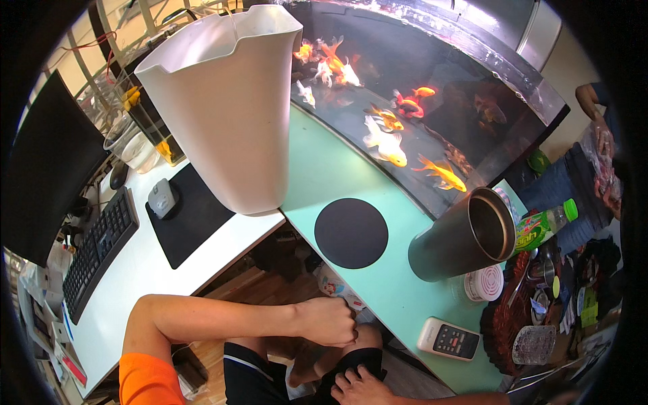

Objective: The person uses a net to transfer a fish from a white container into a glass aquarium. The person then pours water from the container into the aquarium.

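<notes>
My left hand (329,322) is closed in a fist above my knee, its arm bent across from an orange sleeve; nothing shows sticking out of it. On my thigh, over dark shorts (253,379), rests my right hand (361,388), fingers apart and holding nothing. A tall white tapered bin (226,115) with a notched rim stands where the white desk meets the pale green table (307,158). In front of it on the green surface lies a round black mat (351,233). A dark cylindrical container (445,243), open at the top, stands to the right.
Several goldfish (388,145) swim in the aquarium at the back. At left are a keyboard (101,250), a monitor (47,169) and a mouse (162,198) on a black pad. A remote control (449,339) and green-labelled bottle (543,226) are at right. Another person (574,182) stands far right.
</notes>
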A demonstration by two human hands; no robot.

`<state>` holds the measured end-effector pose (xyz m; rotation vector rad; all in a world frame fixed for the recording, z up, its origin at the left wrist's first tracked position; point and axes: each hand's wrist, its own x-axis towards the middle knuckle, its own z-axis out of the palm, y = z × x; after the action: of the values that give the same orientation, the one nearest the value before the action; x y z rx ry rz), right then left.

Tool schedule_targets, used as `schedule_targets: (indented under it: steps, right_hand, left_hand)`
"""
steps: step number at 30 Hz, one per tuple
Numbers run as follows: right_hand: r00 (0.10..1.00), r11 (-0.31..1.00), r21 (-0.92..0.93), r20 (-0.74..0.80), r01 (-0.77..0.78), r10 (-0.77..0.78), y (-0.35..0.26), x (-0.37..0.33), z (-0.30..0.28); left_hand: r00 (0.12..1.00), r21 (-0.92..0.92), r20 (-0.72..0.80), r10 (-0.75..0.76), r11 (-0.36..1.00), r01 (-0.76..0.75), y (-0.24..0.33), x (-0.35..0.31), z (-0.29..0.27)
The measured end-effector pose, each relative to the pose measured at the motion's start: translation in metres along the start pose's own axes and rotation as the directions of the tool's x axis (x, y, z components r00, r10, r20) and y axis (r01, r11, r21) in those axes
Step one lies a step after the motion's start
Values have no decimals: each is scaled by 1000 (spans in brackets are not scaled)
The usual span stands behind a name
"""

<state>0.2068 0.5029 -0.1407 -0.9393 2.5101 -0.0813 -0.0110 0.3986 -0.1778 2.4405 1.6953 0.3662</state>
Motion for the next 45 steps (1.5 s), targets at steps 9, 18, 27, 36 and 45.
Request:
schedule_targets:
  steps: [9, 18, 27, 36, 45]
  right_hand:
    - [1000, 1000, -12, 12, -5, 5, 0, -1, -1]
    - [1000, 1000, -16, 29, -7, 7, 0, -1, 0]
    - [1000, 1000, -24, 17, -14, 14, 0, -2, 1]
    - [1000, 1000, -22, -11, -7, 6, -1, -2, 5]
    - [999, 1000, -30, -35, -10, 9, -2, -3, 8]
  left_hand:
    - [1000, 9, 9, 0, 1000, -1, 0, 0, 1]
    - [998, 42, 61, -17, 999, 14, 2, 0, 0]
    - [994, 56, 106, -29, 998, 23, 2, 1, -5]
    - [997, 54, 81, -13, 998, 9, 1, 0, 0]
    - [998, 8, 52, -46, 999, 46, 1, -1, 0]
